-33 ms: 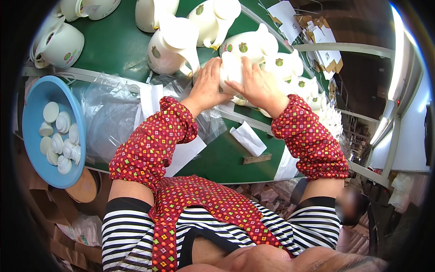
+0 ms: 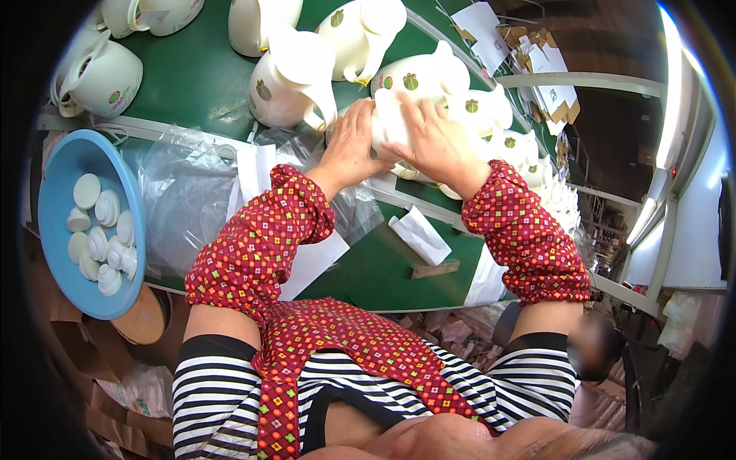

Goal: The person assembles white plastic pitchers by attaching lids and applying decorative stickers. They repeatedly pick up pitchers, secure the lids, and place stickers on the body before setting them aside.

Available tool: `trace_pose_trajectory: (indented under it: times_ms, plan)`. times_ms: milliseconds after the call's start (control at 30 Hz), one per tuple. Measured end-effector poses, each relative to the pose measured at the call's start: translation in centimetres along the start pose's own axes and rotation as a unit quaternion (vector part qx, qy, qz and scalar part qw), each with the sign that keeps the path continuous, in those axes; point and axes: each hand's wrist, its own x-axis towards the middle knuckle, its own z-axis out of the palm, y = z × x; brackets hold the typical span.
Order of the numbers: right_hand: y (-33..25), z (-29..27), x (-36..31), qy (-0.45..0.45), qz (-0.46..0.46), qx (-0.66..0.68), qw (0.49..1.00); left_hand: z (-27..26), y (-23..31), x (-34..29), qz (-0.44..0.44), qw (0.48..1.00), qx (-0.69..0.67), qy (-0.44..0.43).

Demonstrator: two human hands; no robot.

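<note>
Between my two hands is a cream-white pitcher [image 2: 389, 119], its pale round top showing and most of its body hidden. My left hand [image 2: 353, 146] wraps the near left side with fingers pressed together. From the right, my right hand [image 2: 438, 142] grips the same pitcher, thumb across its front and fingers over its upper side. A handled white pitcher [image 2: 284, 84] stands just beyond my left hand. Another pitcher [image 2: 422, 77] with a small green and gold mark lies right behind the held one, and more run off to the right.
A blue basin [image 2: 92, 295] of several white lids [image 2: 110, 278] sits at the left. Clear plastic bags [image 2: 184, 199] lie beside it on the green tabletop [image 2: 360, 268]. Nearer me are a folded white paper [image 2: 420, 234] and a small wooden block [image 2: 435, 268]. A metal rail edges the table.
My right hand's fingers have shifted slightly over the top of the pitcher. My left hand and the things around look the same.
</note>
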Motion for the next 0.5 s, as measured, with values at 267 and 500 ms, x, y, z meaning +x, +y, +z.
trace_pose_trajectory:
  times_ms: [267,500]
  plan:
    - [0.8,4.0,-1.0,0.128,-0.051,0.049,0.989,0.8,0.8,-0.1,-0.004,1.000,-0.015,0.006]
    - [-4.5,3.5,0.5,0.159,0.179,0.037,0.970,0.8,0.3,-0.5,0.018,0.999,0.018,0.035]
